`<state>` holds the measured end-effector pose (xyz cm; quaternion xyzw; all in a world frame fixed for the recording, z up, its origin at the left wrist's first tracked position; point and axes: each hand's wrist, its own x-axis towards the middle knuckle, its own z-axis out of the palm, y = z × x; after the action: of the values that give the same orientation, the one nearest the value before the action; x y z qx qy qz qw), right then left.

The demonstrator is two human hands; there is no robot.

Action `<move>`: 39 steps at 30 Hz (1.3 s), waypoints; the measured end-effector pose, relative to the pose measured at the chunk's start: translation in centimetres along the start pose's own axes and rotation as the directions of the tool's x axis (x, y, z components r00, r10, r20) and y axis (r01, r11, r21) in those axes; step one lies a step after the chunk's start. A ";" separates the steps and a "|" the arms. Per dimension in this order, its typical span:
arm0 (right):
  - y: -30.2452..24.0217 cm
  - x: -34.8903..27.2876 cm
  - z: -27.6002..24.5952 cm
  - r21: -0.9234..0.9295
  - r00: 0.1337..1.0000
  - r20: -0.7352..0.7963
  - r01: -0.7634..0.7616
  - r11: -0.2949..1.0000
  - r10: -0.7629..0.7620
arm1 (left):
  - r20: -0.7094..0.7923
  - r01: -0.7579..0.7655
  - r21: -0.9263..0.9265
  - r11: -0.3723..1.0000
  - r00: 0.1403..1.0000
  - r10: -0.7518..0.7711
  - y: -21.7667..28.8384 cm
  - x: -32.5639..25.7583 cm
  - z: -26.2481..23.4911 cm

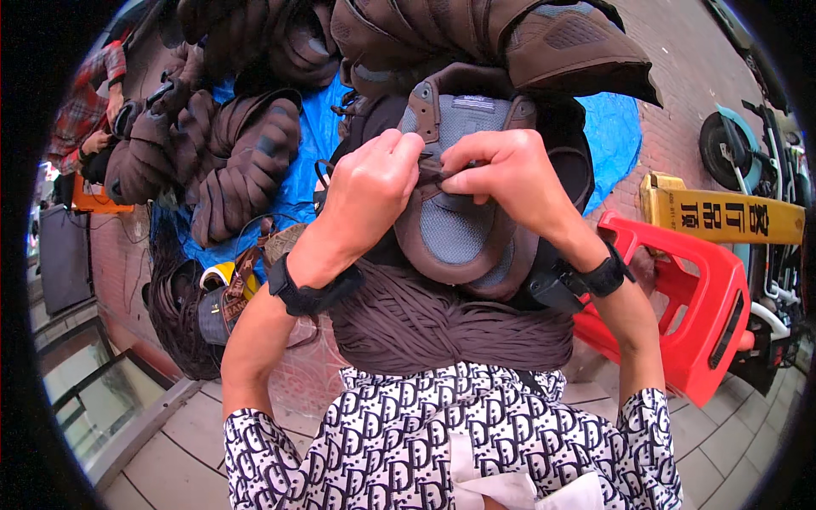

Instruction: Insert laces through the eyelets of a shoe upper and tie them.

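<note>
A brown shoe upper with grey mesh lies in front of me, its rounded toe toward my body. My left hand is closed in a pinch over the upper's left side. From the right, my right hand pinches at the middle of the upper, fingertips close to the left hand's. Between them shows a short stretch of dark shoelace; the fingers hide most of it. Another upper lies underneath. Just below, nearest my body, is a thick bundle of brown shoelaces.
Stacked brown shoe uppers rise at the far side, with more piles on a blue tarp at left. At right stand a red plastic stool and a long yellow box. A person in a plaid shirt works far left.
</note>
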<state>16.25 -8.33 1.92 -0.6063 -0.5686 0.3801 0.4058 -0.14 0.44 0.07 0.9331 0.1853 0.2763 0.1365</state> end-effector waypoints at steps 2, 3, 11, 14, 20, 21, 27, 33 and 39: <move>0.0 0.2 -0.2 0.324 0.985 0.062 -0.175 0.930 0.164 | 0.019 -0.024 0.018 1.000 1.000 0.024 0.1 -0.1 -0.1; 0.0 0.2 -0.4 0.327 0.981 0.066 -0.192 0.925 0.180 | 0.033 -0.045 0.029 0.999 0.998 0.044 0.2 -0.1 -0.2; 0.2 0.1 -0.2 0.387 0.970 0.089 -0.245 0.889 0.228 | 0.006 -0.101 0.030 0.994 0.995 0.101 0.3 0.1 -0.1; 0.2 0.0 -0.3 0.410 0.965 0.104 -0.262 0.874 0.241 | 0.063 -0.158 0.063 0.985 0.986 0.154 0.3 0.3 0.2; 0.5 -0.2 -0.4 0.408 0.971 0.144 -0.233 0.883 0.189 | 0.139 -0.250 0.131 0.959 0.963 0.232 0.6 0.7 0.2; 0.6 -0.4 -0.5 0.421 0.972 0.140 -0.233 0.877 0.191 | 0.227 -0.278 0.212 0.937 0.946 0.230 0.7 0.8 -0.1; 2.6 -2.4 -2.8 0.190 0.963 -0.201 -0.139 0.972 0.177 | 0.613 -0.107 0.243 0.964 0.787 -0.067 0.7 3.8 -1.3; 5.2 -3.5 -2.7 -0.335 0.906 -0.274 0.224 0.915 -0.322 | 0.734 0.073 0.114 0.991 0.666 -0.134 0.1 6.6 -0.9; 5.8 -3.5 -1.2 -0.264 0.912 -0.306 0.194 0.945 -0.273 | 0.539 -0.499 0.223 0.837 0.779 0.321 1.5 5.5 -0.2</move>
<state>19.35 -11.99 -3.00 -0.6322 -0.5989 0.1511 0.4678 4.44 1.40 3.33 0.9980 -0.0193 0.0210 -0.0567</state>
